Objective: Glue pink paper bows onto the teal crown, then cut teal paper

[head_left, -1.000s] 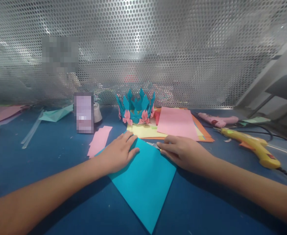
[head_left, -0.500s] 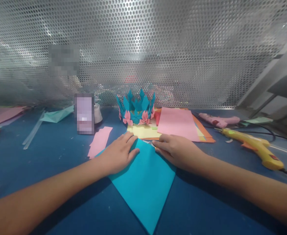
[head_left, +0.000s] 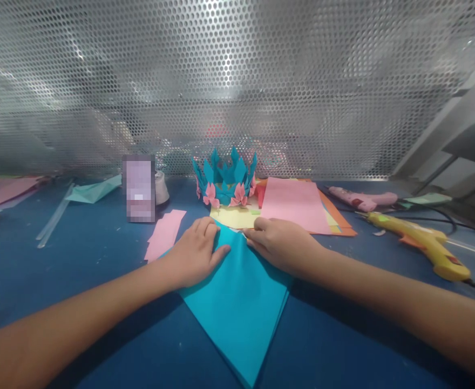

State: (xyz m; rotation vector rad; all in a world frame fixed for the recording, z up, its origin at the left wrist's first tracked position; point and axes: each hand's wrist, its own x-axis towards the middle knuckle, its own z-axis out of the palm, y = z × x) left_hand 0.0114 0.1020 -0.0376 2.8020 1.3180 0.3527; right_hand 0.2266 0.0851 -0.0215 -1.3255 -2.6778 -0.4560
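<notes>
A teal paper sheet (head_left: 239,308), folded into a pointed shape, lies on the blue table (head_left: 100,259) in front of me. My left hand (head_left: 197,251) rests flat on its upper left part, fingers together and bent slightly. My right hand (head_left: 278,243) presses the paper's upper right edge with fingers curled; whether something small is in them I cannot tell. Both hands almost meet at the paper's far tip.
Behind the hands stand a teal paper crown with pink flowers (head_left: 226,181) and a stack of pink, yellow and orange sheets (head_left: 296,208). Pink strips (head_left: 164,232) lie left. A yellow glue gun (head_left: 421,243) and a pink one (head_left: 361,199) lie right. A perforated metal screen (head_left: 237,81) closes the back.
My right hand has slid left along the paper's top edge toward the left hand. The left hand's fingers have bent a little. The paper's lower edge now shows layers slightly apart.
</notes>
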